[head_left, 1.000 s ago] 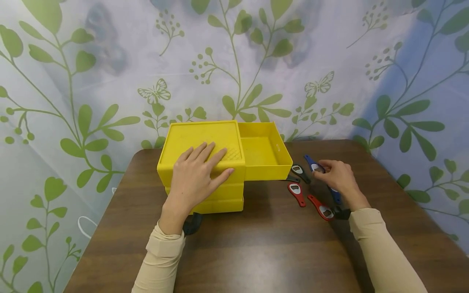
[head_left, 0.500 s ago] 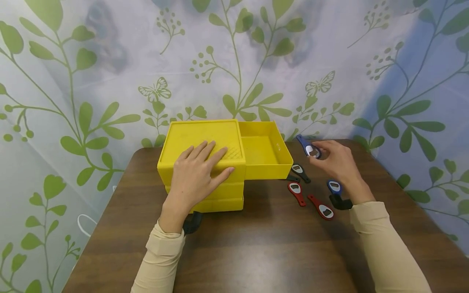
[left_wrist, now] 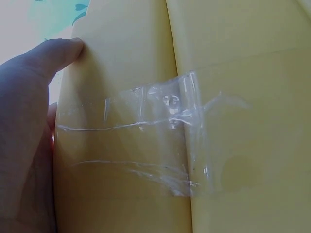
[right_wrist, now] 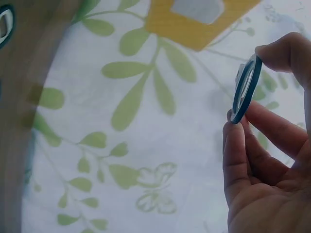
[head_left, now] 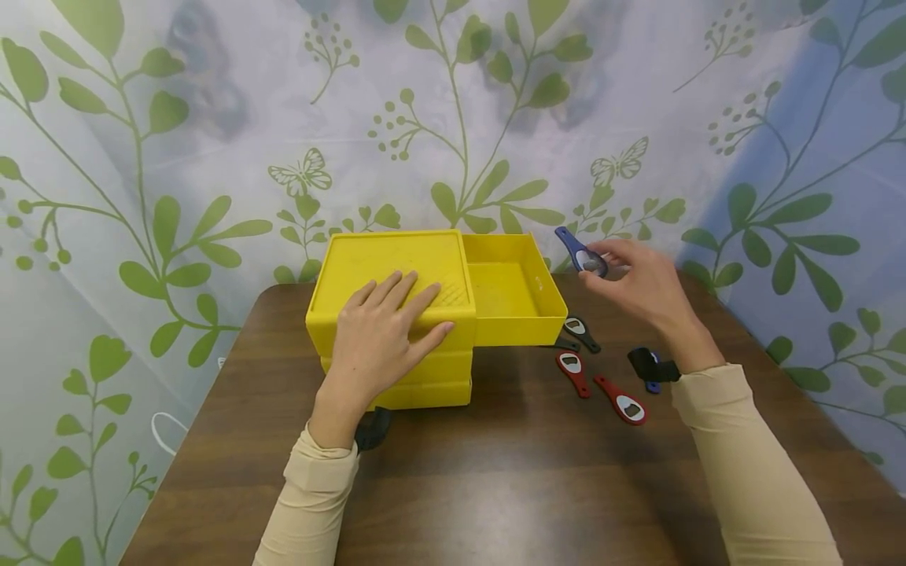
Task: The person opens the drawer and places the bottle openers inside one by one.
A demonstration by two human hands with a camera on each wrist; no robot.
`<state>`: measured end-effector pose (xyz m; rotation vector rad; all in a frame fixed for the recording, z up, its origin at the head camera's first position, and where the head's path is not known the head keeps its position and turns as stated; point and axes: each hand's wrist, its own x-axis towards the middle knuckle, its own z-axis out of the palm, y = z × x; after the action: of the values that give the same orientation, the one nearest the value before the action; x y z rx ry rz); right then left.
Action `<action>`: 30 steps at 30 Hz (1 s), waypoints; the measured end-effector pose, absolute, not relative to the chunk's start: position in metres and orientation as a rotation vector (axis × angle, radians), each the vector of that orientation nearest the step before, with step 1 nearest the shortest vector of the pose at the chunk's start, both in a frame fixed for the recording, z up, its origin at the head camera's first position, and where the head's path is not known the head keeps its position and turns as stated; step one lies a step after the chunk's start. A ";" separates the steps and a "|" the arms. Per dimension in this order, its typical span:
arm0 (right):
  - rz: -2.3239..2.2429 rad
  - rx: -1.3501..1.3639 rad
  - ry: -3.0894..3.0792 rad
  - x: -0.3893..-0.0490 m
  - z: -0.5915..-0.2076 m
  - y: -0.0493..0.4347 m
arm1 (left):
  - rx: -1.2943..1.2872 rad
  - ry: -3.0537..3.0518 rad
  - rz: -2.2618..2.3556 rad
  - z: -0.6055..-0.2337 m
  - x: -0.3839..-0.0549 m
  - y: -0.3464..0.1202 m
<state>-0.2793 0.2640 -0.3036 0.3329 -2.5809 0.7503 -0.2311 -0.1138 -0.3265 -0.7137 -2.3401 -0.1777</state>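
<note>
My left hand rests with spread, straight fingers on top of a yellow drawer unit. In the left wrist view, the thumb lies along the edge of the unit, whose front has clear tape across a seam. The unit's top drawer is pulled out to the right, and its visible floor is bare. My right hand pinches a blue bottle opener by its round head between thumb and fingers, handle pointing up and left. The opener is raised beside the drawer's right end; the right wrist view shows it edge-on.
On the brown table below the drawer lie two red bottle openers, one upper and one lower, and dark ones partly under the drawer. Another blue opener is mostly hidden by the right wrist's black camera mount. A leaf-patterned cloth hangs behind.
My right hand has lifted the blue bottle opener off the table and carried it up and left toward the open drawer. The left hand has stayed on the unit.
</note>
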 end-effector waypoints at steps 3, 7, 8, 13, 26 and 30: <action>0.754 0.340 -2.587 -0.279 -0.296 0.256 | -0.713 -2.345 -0.176 -0.326 -0.231 -0.113; 0.777 0.374 -2.585 -0.278 -0.288 0.244 | -0.715 -2.347 -0.173 -0.325 -0.232 -0.112; 0.783 0.384 -2.583 -0.278 -0.287 0.240 | -0.715 -2.348 -0.172 -0.325 -0.232 -0.113; 0.806 0.418 -2.586 -0.282 -0.285 0.227 | -0.712 -2.353 -0.168 -0.326 -0.232 -0.113; 0.795 0.467 -2.670 -0.297 -0.282 0.197 | -0.712 -2.353 -0.186 -0.327 -0.230 -0.114; 0.801 0.494 -2.691 -0.301 -0.284 0.189 | -0.709 -2.348 -0.186 -0.327 -0.230 -0.114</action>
<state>-0.3009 0.1893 -0.2843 0.4943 -2.6908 0.8005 -0.2302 -0.1143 -0.3268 -0.7088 -2.3483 -0.1859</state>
